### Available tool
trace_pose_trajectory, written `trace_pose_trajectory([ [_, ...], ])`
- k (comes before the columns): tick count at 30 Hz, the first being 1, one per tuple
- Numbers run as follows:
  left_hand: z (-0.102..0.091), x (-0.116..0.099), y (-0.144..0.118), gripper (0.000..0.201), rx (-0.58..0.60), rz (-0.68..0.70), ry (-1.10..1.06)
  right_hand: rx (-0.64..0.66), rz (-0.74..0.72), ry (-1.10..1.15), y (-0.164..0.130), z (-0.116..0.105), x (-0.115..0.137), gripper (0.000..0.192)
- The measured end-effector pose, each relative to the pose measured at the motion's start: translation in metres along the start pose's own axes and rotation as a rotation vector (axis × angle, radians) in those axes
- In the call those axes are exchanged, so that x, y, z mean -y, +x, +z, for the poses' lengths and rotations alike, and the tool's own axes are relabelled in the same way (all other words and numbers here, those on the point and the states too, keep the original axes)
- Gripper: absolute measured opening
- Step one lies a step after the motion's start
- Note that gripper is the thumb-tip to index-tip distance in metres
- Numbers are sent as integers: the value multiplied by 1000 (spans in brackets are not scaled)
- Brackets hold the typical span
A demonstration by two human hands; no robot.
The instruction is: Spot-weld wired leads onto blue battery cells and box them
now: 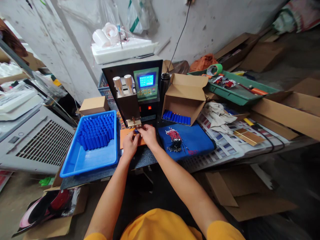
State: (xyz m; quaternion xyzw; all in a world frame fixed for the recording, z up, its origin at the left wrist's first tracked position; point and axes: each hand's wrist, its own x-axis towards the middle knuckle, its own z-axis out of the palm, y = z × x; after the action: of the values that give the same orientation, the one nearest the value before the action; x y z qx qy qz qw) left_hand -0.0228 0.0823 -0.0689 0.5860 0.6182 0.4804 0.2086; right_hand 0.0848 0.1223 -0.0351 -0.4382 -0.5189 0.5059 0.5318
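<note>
Centre of frame: left hand (pixel 130 144) and right hand (pixel 149 134) both pinched shut on a small blue cylindrical cell (pixel 136 131); held just under the black spot-welder machine (pixel 136 91) tips, over the orange pad (pixel 125 136), so the electrodes meet it; blue plastic tray (pixel 75 163) of cells at left; open cardboard box (pixel 183 100) at right.

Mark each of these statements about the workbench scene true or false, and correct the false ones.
1. Both hands, left hand and right hand, meet in front of the spot welder. True.
2. The blue tray holds red cells. False: its cells are blue.
3. The open cardboard box lies right of the welder. True.
4. The welder's screen is dark. False: it glows blue.
5. The red-wire bundle lies on a blue pad. True.
</note>
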Motion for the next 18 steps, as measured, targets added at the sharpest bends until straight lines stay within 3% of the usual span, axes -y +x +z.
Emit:
trace_pose_trajectory([
  [18, 0, -2, -2, 21, -19, 3, 16, -1, -6, -24, -1, 1, -1, 26],
])
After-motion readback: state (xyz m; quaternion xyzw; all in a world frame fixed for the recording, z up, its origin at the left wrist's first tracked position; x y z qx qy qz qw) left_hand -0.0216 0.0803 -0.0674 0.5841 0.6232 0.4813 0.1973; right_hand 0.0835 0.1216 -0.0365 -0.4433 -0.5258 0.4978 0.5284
